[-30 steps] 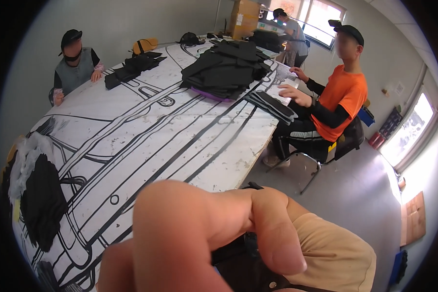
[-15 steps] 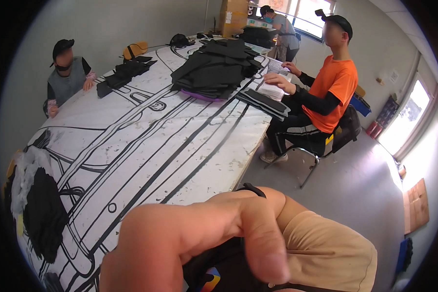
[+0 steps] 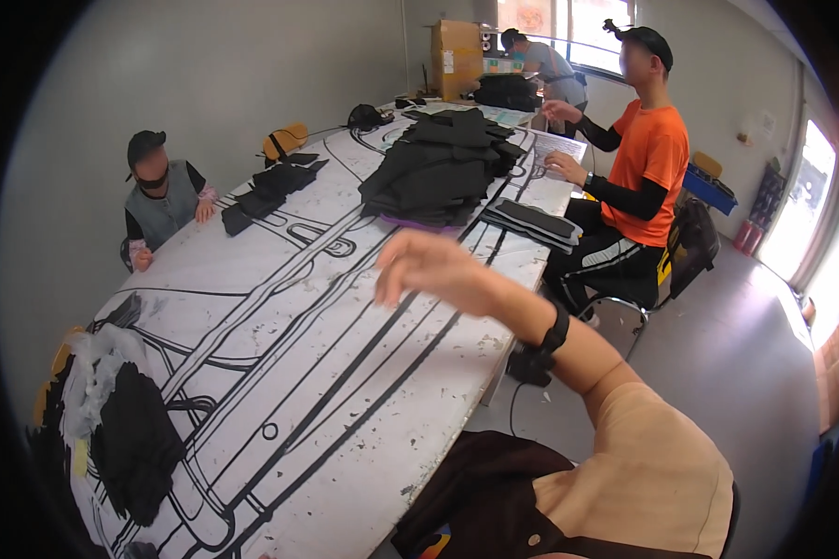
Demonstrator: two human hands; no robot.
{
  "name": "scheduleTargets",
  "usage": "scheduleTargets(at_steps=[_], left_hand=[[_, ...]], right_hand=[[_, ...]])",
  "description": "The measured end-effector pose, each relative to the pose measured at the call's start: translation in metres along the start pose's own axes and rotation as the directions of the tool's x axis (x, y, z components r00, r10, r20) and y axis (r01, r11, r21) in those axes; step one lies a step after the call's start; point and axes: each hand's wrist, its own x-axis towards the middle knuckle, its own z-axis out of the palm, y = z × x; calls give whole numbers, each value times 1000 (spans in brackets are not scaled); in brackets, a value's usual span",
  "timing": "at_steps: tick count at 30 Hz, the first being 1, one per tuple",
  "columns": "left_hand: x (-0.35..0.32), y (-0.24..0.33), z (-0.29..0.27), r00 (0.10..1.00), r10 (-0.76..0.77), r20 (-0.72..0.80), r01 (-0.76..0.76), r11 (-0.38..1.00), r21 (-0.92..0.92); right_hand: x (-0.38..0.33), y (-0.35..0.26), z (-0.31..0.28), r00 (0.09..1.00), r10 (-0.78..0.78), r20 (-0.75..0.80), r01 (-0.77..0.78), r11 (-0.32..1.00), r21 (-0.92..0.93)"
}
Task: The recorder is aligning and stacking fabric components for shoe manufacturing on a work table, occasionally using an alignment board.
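Note:
My right hand (image 3: 438,272) is stretched out above the white table (image 3: 345,391), with the bare forearm rising from the lower right. Its fingers hang loosely bent and a little apart, somewhat blurred by motion, with nothing visible in them. A black band (image 3: 556,328) circles the wrist. Just beyond the fingers lies a big heap of black fabric pieces (image 3: 443,168) with a purple edge (image 3: 419,223) under it; I cannot tell that the hand touches anything. My left hand is out of the picture.
Black cloth (image 3: 140,443) and clear plastic (image 3: 98,373) lie at the near left. A smaller black pile (image 3: 268,193) is near a seated person (image 3: 163,200). Someone in orange (image 3: 648,168) sits right, by flat dark pieces (image 3: 531,224). Another person (image 3: 550,65) bends over farther back.
The large hand close in front has left the picture. My right arm now reaches forward over the table. The view has shifted, and the person in orange has raised one hand.

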Motion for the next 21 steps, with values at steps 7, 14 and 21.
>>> scheduleTargets(at_steps=[7,14,21], left_hand=[[2,-2,-3,1000,-14,-17,14,1000,1],[3,-9,-4,996,-78,-33,80,995,63],[4,-10,-3,1000,-16,-21,16,1000,19]], right_hand=[[-22,-24,-88,857,42,-514,-65,998,-27],[-51,-16,-124,786,161,-597,-238,970,-52],[-64,-13,-148,735,162,-658,-236,971,-25]])
